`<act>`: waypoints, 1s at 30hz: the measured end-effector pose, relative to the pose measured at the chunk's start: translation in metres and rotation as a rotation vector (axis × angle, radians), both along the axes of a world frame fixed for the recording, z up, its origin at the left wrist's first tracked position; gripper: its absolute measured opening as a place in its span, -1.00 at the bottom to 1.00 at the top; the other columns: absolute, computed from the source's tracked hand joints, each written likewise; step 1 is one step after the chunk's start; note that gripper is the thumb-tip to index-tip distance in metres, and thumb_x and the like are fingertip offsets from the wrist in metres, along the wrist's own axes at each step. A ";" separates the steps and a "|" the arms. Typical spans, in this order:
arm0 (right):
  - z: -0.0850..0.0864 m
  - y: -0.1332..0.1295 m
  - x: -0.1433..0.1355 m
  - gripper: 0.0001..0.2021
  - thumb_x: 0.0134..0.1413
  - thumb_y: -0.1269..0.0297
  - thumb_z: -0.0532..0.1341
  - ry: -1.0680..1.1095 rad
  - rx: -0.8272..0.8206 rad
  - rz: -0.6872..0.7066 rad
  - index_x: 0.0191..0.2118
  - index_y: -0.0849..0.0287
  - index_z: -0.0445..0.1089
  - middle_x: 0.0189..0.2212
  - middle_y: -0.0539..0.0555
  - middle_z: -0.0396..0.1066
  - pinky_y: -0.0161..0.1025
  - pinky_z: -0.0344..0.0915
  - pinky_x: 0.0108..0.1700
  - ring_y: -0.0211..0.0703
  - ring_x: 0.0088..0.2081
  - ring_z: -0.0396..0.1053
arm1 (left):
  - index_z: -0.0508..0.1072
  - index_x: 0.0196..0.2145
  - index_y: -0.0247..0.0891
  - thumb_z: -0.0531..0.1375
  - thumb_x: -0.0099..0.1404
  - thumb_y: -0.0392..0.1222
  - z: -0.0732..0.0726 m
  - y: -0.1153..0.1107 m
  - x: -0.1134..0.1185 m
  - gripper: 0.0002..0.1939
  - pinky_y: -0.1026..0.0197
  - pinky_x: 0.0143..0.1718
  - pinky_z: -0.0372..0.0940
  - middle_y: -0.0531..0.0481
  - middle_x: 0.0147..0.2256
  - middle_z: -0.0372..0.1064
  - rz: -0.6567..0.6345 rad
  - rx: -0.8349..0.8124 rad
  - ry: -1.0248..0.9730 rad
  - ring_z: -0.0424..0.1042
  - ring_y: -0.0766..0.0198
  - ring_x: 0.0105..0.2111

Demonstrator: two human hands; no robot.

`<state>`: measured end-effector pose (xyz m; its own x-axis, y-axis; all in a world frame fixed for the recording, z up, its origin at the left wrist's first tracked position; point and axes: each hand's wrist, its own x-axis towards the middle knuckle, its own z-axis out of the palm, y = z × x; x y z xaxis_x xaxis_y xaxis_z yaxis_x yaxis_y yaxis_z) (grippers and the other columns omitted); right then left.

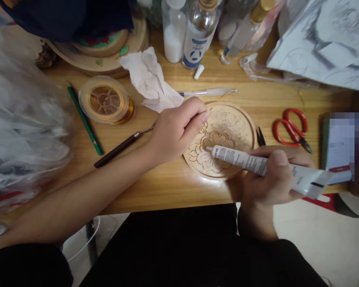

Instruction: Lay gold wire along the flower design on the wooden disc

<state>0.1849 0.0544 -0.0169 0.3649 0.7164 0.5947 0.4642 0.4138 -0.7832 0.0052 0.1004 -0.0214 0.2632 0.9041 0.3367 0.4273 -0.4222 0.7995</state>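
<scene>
A round wooden plaque (pixel 250 126) lies on the desk with a pencilled flower drawing. Gold wire (pixel 194 154) outlines petals on its left part. Over the plaque's upper left rim, my left hand (pixel 179 129) is closed, thumb against forefinger, on a thin gold wire whose end sticks out up and to the right. My right hand (pixel 275 175) is wrapped around a white glue tube (pixel 242 158). The tube tilts down to the left, its nozzle over the wire flower; whether the nozzle touches the wood I cannot tell.
Behind the plaque lie a white-handled pen-like tool (pixel 209 92), crumpled tissue (pixel 151 81) and a small white cap (pixel 199 72). Left are a wire spool (pixel 106 101), green pencil (pixel 84 119) and dark-handled tool (pixel 119 149). Red-handled cutters (pixel 290 129) lie right; bottles (pixel 197 38) stand behind.
</scene>
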 end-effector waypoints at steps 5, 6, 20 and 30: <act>0.001 0.000 0.000 -0.75 0.10 0.34 0.18 0.016 0.007 -0.004 -0.58 0.21 0.40 -0.68 -0.11 0.34 -0.29 -0.01 -0.53 -0.41 -0.61 0.17 | 0.28 -0.36 -0.19 0.04 0.46 -0.27 0.000 0.000 0.000 -0.81 0.33 -0.36 0.26 0.17 -0.48 0.28 -0.002 0.012 -0.017 0.32 0.44 -0.48; 0.001 0.000 0.000 -0.74 0.10 0.34 0.18 0.021 -0.003 -0.005 -0.59 0.20 0.40 -0.68 -0.11 0.33 -0.29 0.00 -0.54 -0.41 -0.61 0.17 | 0.28 -0.36 -0.20 0.04 0.46 -0.26 0.000 0.000 0.000 -0.81 0.33 -0.36 0.25 0.17 -0.48 0.27 -0.001 0.016 -0.015 0.32 0.44 -0.49; -0.004 -0.001 0.004 -0.71 0.10 0.27 0.18 -0.041 0.009 -0.045 -0.61 0.19 0.38 -0.70 -0.06 0.25 -0.25 -0.01 -0.54 -0.34 -0.62 0.12 | 0.29 -0.36 -0.19 0.03 0.46 -0.25 0.001 0.000 0.000 -0.81 0.31 -0.34 0.27 0.15 -0.48 0.28 0.001 -0.001 -0.013 0.33 0.42 -0.47; 0.004 -0.004 0.009 -0.75 0.08 0.41 0.13 -0.026 -0.037 -0.037 -0.58 0.21 0.41 -0.67 -0.04 0.29 -0.28 0.03 -0.52 -0.35 -0.55 0.18 | 0.30 -0.36 -0.19 0.02 0.48 -0.21 0.001 0.000 0.000 -0.78 0.31 -0.36 0.26 0.14 -0.46 0.33 0.016 0.003 0.020 0.37 0.42 -0.45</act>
<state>0.1935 0.0507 -0.0125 0.3764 0.7245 0.5774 0.4989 0.3666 -0.7853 0.0055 0.1003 -0.0209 0.2549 0.9072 0.3346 0.4497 -0.4175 0.7896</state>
